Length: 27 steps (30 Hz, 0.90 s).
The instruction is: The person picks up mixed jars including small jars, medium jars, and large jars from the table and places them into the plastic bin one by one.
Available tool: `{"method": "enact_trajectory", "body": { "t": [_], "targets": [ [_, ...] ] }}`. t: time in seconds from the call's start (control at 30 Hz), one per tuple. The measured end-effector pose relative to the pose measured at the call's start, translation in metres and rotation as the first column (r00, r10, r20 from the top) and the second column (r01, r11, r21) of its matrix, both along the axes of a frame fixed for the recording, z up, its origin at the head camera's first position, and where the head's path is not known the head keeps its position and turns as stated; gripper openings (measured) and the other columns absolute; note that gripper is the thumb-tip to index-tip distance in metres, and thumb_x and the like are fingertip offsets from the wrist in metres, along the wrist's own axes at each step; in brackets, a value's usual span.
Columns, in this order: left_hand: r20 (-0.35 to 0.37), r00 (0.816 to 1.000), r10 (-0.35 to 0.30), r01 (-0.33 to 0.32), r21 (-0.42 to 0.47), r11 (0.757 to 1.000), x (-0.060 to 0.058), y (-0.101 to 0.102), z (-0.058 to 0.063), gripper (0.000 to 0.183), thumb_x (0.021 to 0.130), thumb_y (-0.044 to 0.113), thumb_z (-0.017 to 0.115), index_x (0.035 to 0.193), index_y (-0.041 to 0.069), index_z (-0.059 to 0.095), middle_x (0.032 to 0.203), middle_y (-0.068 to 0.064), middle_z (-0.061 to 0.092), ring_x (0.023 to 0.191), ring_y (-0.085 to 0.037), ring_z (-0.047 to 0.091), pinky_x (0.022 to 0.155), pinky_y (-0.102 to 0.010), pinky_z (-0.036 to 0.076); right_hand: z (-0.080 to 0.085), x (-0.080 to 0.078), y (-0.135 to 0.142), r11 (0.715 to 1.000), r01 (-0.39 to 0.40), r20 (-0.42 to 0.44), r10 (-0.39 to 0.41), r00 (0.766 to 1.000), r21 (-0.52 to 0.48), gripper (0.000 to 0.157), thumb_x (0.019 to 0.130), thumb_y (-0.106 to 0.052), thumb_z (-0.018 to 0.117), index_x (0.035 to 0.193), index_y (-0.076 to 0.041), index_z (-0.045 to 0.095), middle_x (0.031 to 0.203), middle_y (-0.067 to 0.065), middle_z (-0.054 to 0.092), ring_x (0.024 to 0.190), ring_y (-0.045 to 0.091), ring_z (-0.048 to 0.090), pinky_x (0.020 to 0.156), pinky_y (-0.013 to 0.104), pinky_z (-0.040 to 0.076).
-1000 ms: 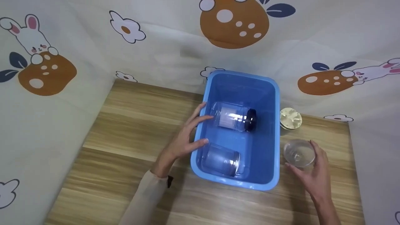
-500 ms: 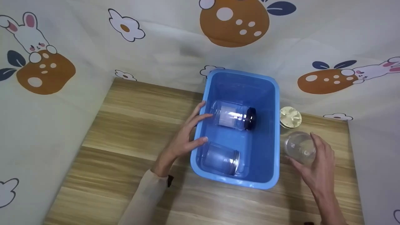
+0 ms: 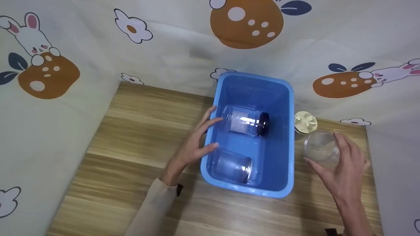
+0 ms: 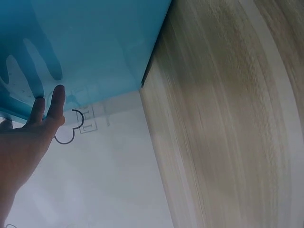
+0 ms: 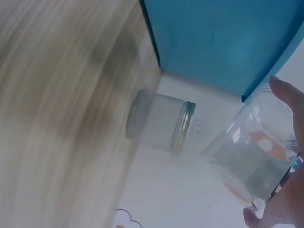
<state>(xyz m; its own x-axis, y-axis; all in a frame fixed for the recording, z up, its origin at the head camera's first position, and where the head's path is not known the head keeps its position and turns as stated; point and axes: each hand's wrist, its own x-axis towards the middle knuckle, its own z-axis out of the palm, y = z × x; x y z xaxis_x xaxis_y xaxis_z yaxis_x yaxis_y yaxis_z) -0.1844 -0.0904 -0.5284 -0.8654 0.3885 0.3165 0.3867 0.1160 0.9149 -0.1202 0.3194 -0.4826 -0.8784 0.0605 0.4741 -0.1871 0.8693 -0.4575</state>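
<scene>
My right hand (image 3: 349, 170) holds a clear, see-through jar (image 3: 320, 147) by its sides, thumb and fingers on opposite sides. In the right wrist view this jar (image 5: 254, 147) is tilted and off the table. My left hand (image 3: 192, 144) rests at the left rim of a blue plastic bin (image 3: 291, 141), its fingers mostly straight and spread. Inside the bin lie two clear jars on their sides: one with a black lid (image 3: 246, 122) and a pale label, and one (image 3: 231, 165) nearer the front with a shiny band at its right end.
A jar with a gold lid (image 3: 305, 122) stands upright on the wood-grain table (image 3: 141, 121), right of the bin and just behind the held jar. A printed fabric wall (image 3: 170, 49) with rabbits and oranges closes off the back and sides.
The right hand has moved slightly away and to the right with the jar, whose tilt has changed. My left hand and the bin have stayed put.
</scene>
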Motion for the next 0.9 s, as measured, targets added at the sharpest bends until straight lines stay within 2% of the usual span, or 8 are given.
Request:
{"method": "enact_trajectory", "body": {
  "t": [0.13, 0.33, 0.43, 0.5, 0.57, 0.67, 0.9],
  "targets": [
    [-0.008, 1.000, 0.004, -0.004, -0.010, 1.000, -0.001, 0.000, 0.000, 0.067, 0.091, 0.056, 0.061, 0.148, 0.025, 0.047, 0.167, 0.004, 0.010, 0.151, -0.022, 0.012, 0.109, -0.055, 0.035, 0.007, -0.001, -0.002, 1.000, 0.002, 0.000, -0.002, 1.000, 0.004, 0.107, 0.049, -0.019, 0.098, 0.145, -0.016, 0.050, 0.133, 0.029, 0.053, 0.122, 0.051, 0.043, 0.092, 0.064, 0.022],
    [-0.040, 0.999, 0.010, -0.010, -0.001, 1.000, 0.000, 0.000, -0.001, 0.071, 0.092, 0.055, 0.060, 0.150, 0.018, 0.045, 0.167, 0.002, 0.011, 0.151, -0.023, 0.013, 0.111, -0.056, 0.032, 0.013, -0.004, -0.006, 1.000, 0.011, -0.001, -0.011, 1.000, 0.008, 0.110, 0.049, -0.023, 0.098, 0.147, -0.020, 0.048, 0.130, 0.031, 0.054, 0.120, 0.052, 0.043, 0.092, 0.066, 0.023],
    [-0.069, 0.998, 0.009, -0.008, 0.018, 1.000, 0.000, 0.000, -0.002, 0.068, 0.093, 0.052, 0.060, 0.149, 0.016, 0.046, 0.166, -0.001, 0.012, 0.151, -0.025, 0.013, 0.113, -0.056, 0.029, 0.015, -0.005, -0.008, 1.000, 0.013, -0.015, -0.013, 1.000, 0.008, 0.110, 0.054, -0.056, 0.092, 0.147, -0.019, 0.048, 0.130, 0.031, 0.055, 0.120, 0.053, 0.043, 0.092, 0.067, 0.024],
    [-0.070, 0.998, -0.001, 0.003, 0.029, 1.000, -0.001, 0.000, -0.002, 0.065, 0.093, 0.050, 0.060, 0.148, 0.017, 0.047, 0.166, -0.002, 0.012, 0.152, -0.026, 0.012, 0.113, -0.058, 0.027, 0.017, -0.005, -0.010, 1.000, 0.016, -0.022, -0.016, 1.000, 0.011, 0.111, 0.057, -0.076, 0.078, 0.148, -0.019, 0.047, 0.130, 0.031, 0.055, 0.120, 0.052, 0.043, 0.089, 0.065, 0.024],
    [-0.062, 0.998, -0.011, 0.013, 0.030, 0.999, -0.001, 0.000, -0.002, 0.063, 0.093, 0.049, 0.061, 0.147, 0.019, 0.048, 0.167, -0.002, 0.011, 0.152, -0.026, 0.010, 0.113, -0.059, 0.025, 0.020, -0.005, -0.012, 1.000, 0.022, -0.025, -0.021, 0.999, 0.017, 0.112, 0.060, -0.087, 0.062, 0.149, -0.020, 0.046, 0.129, 0.031, 0.056, 0.119, 0.053, 0.043, 0.085, 0.064, 0.024],
    [-0.043, 0.999, -0.018, 0.019, 0.019, 1.000, -0.001, -0.001, -0.001, 0.061, 0.092, 0.050, 0.061, 0.146, 0.024, 0.048, 0.167, 0.000, 0.008, 0.152, -0.025, 0.009, 0.113, -0.060, 0.025, 0.026, -0.005, -0.016, 0.999, 0.019, -0.028, -0.018, 0.999, 0.033, 0.113, 0.060, -0.086, 0.061, 0.150, -0.021, 0.044, 0.129, 0.031, 0.057, 0.117, 0.053, 0.044, 0.081, 0.062, 0.023],
    [-0.031, 0.999, -0.010, 0.011, 0.016, 1.000, 0.000, 0.000, -0.002, 0.063, 0.092, 0.050, 0.060, 0.146, 0.021, 0.048, 0.167, 0.001, 0.007, 0.151, -0.026, 0.011, 0.110, -0.058, 0.031, 0.036, -0.010, -0.027, 0.994, -0.029, -0.073, 0.037, 0.997, 0.103, 0.111, 0.062, -0.088, 0.058, 0.149, -0.018, 0.046, 0.128, 0.031, 0.056, 0.111, 0.053, 0.045, 0.082, 0.063, 0.022]
  ]
}}
